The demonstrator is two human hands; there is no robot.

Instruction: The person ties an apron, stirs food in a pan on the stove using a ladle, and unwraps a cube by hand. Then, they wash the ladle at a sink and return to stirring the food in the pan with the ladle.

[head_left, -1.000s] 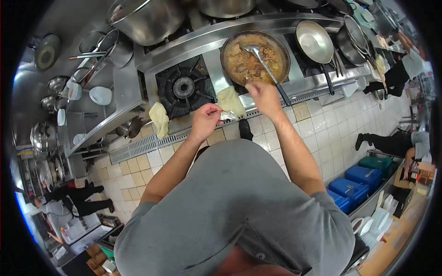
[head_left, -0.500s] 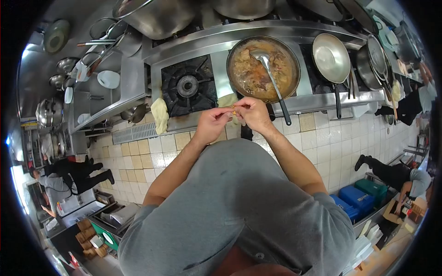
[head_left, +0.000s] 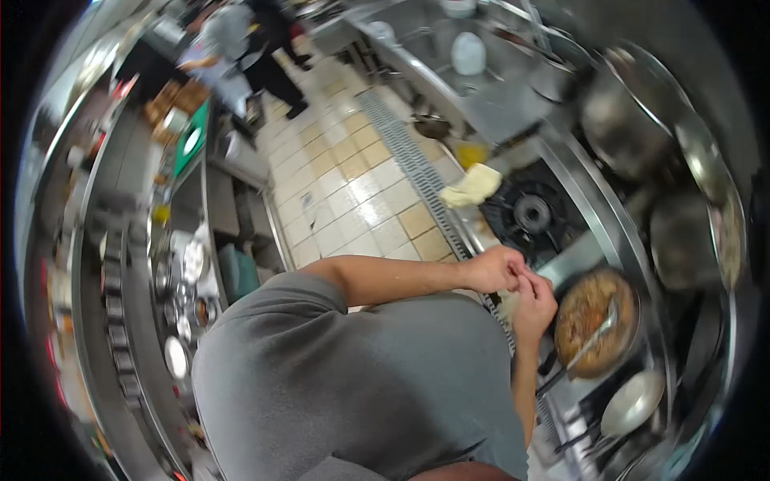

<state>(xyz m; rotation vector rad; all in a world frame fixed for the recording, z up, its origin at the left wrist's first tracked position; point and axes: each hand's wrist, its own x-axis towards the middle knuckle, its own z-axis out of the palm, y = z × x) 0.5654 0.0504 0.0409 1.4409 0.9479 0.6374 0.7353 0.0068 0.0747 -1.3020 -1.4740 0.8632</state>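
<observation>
My left hand (head_left: pixel 489 270) and my right hand (head_left: pixel 535 306) meet in front of my body, fingertips pinched together. Whatever lies between them is hidden by the fingers. Close to the right hand is a wide pan of brown stew (head_left: pixel 579 321) on the stove, with a ladle (head_left: pixel 592 343) resting in it. Beyond the hands sits a bare burner (head_left: pixel 532 213). A pale yellow cloth (head_left: pixel 472 186) lies at the stove's front edge beside that burner.
A light metal pan (head_left: pixel 634 403) stands past the stew. Behind the burner is a sink (head_left: pixel 417 38) with a white jug (head_left: pixel 468 54). A floor drain grate (head_left: pixel 409 164) runs along the stove. Another person (head_left: pixel 228 48) stands at the far end, near a counter with a green board (head_left: pixel 192 144).
My view and body have swung to the left, so the stove now lies on the right. The hands stay pinched together; a small yellow-orange bit seen between them earlier is hidden now.
</observation>
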